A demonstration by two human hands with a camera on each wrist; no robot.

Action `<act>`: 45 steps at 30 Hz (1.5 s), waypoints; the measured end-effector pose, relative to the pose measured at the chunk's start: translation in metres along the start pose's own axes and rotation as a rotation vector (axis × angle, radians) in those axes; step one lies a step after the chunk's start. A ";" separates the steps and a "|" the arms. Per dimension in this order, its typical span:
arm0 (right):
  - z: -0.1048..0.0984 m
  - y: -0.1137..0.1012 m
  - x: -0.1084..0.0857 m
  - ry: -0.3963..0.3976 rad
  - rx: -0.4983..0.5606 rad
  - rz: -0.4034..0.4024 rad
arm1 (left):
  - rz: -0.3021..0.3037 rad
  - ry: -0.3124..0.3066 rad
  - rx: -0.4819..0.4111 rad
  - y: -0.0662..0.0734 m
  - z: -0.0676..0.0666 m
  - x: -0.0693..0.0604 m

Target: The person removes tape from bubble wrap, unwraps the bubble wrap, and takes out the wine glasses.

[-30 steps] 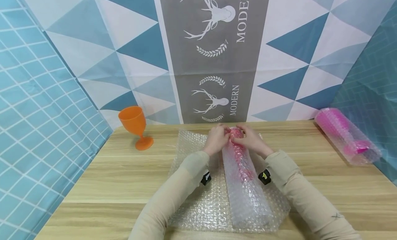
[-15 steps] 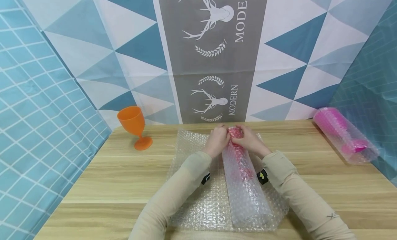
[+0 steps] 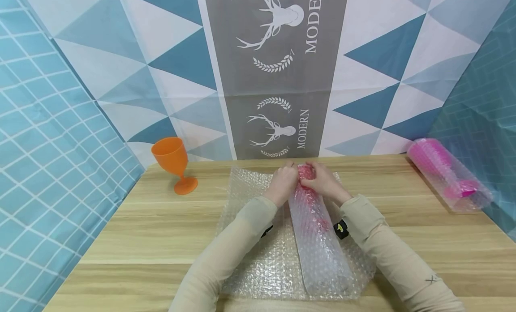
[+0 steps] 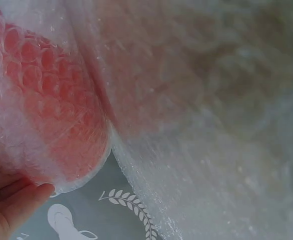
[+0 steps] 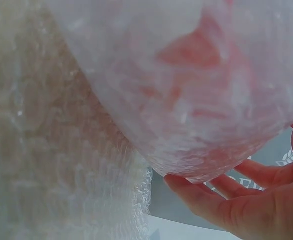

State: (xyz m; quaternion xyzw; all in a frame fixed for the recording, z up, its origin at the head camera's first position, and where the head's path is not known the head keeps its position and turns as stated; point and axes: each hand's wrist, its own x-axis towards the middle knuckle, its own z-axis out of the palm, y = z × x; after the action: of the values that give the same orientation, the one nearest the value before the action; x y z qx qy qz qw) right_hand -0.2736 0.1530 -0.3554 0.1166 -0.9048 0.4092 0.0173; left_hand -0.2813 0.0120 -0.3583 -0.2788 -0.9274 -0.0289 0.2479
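Bubble-wrap roll (image 3: 324,258) enclosing a red object (image 3: 309,198), lying lengthwise on a flat bubble-wrap sheet (image 3: 258,271) at the middle of the bench (image 3: 153,249). Grip: left hand (image 3: 283,183) and right hand (image 3: 324,182) both grasp the roll's far end. For a snug wrap, tension should be even along the length, lest the unheld near end skew.

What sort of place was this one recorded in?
Probably a staged tabletop booth: a creased deer-print backdrop hangs behind a wood-grain table, and a wrinkled blue tile-print sheet forms the left side.
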 end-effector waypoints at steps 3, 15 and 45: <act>0.000 0.000 0.000 0.001 -0.004 -0.002 | -0.003 0.011 -0.002 -0.001 0.001 0.000; 0.001 -0.005 -0.003 -0.007 0.000 0.009 | -0.020 0.098 0.017 -0.003 0.007 -0.003; -0.001 -0.001 -0.006 -0.019 -0.007 0.010 | -0.354 -0.096 -0.622 -0.019 -0.003 -0.007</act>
State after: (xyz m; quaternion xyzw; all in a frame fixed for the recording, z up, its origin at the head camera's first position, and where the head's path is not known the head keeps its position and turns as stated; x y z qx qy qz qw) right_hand -0.2679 0.1542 -0.3542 0.1158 -0.9068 0.4052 0.0072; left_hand -0.2850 -0.0085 -0.3573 -0.1768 -0.9187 -0.3390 0.0986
